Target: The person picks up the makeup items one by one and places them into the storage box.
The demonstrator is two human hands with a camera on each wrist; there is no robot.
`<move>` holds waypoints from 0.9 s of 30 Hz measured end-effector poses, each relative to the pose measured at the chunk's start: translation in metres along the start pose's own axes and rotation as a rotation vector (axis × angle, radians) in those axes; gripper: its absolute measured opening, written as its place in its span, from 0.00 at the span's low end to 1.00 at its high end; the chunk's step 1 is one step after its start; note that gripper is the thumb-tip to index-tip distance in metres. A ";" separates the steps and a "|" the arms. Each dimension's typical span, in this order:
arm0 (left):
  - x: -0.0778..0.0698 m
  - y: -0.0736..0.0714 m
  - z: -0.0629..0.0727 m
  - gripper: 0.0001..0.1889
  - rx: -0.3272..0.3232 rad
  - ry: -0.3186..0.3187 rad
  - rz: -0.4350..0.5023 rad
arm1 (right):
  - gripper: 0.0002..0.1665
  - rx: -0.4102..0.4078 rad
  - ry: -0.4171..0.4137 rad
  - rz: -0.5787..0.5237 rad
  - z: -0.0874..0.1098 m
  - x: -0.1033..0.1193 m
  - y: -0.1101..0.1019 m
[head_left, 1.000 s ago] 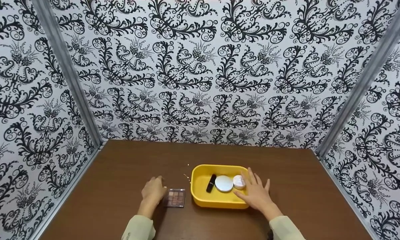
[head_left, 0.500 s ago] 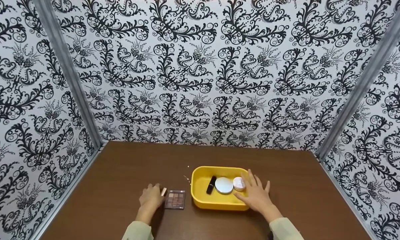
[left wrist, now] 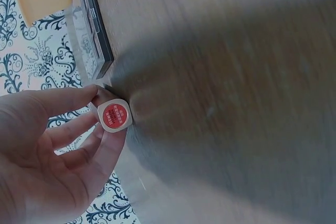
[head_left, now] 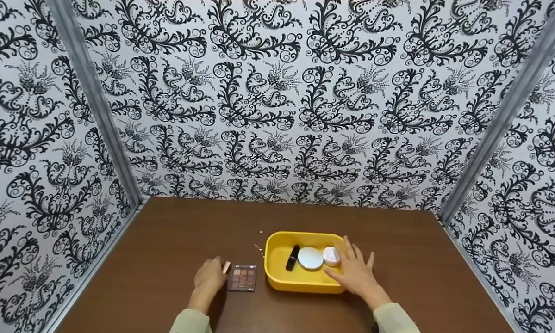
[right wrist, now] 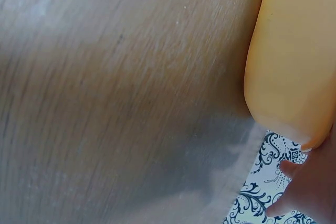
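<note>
My left hand point(head_left: 209, 277) pinches a lipstick point(left wrist: 114, 115) between thumb and fingertips, low over the table. The lipstick's squarish pale end bears a round red label in the left wrist view; its other end is behind the fingers. Just right of that hand lies a clear-lidded eyeshadow palette point(head_left: 242, 278). My right hand point(head_left: 357, 273) rests at the right rim of a yellow basket point(head_left: 305, 284), fingers straight and spread. Inside the basket are a black tube point(head_left: 292, 258), a white round compact point(head_left: 310, 258) and a small white jar point(head_left: 331, 256), partly behind the right fingertips.
The brown wooden table point(head_left: 166, 231) is bounded by patterned walls point(head_left: 277, 115) at the back and both sides. Grey posts point(head_left: 106, 115) stand in the corners. A few tiny pale specks lie left of the basket.
My left hand has drawn slightly back toward me, and the lipstick now shows past its fingertips. The right hand and the basket stay put; the head view has tilted slightly.
</note>
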State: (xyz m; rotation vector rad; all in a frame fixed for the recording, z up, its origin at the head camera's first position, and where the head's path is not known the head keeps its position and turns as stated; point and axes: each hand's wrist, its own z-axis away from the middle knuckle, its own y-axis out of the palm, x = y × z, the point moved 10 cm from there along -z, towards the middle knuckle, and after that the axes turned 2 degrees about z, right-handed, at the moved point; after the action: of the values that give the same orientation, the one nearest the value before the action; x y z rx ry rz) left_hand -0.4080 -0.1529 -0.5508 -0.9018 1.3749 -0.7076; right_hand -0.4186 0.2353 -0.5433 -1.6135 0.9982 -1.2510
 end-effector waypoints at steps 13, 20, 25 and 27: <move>0.002 -0.004 0.000 0.14 -0.024 0.002 0.016 | 0.50 -0.009 -0.007 -0.008 0.000 0.002 -0.002; -0.005 -0.010 -0.002 0.15 -0.050 0.023 0.005 | 0.50 -0.014 -0.007 -0.001 0.000 0.001 -0.003; -0.012 -0.015 -0.005 0.16 -0.075 0.028 0.011 | 0.50 -0.003 -0.003 0.007 0.001 0.001 -0.001; -0.014 -0.017 -0.006 0.15 -0.083 0.031 0.016 | 0.50 -0.002 0.000 0.007 0.000 0.001 -0.001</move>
State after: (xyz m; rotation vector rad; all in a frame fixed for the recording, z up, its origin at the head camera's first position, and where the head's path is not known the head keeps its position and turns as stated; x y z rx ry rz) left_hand -0.4139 -0.1500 -0.5288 -0.9473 1.4461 -0.6586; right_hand -0.4179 0.2348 -0.5422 -1.6107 1.0045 -1.2457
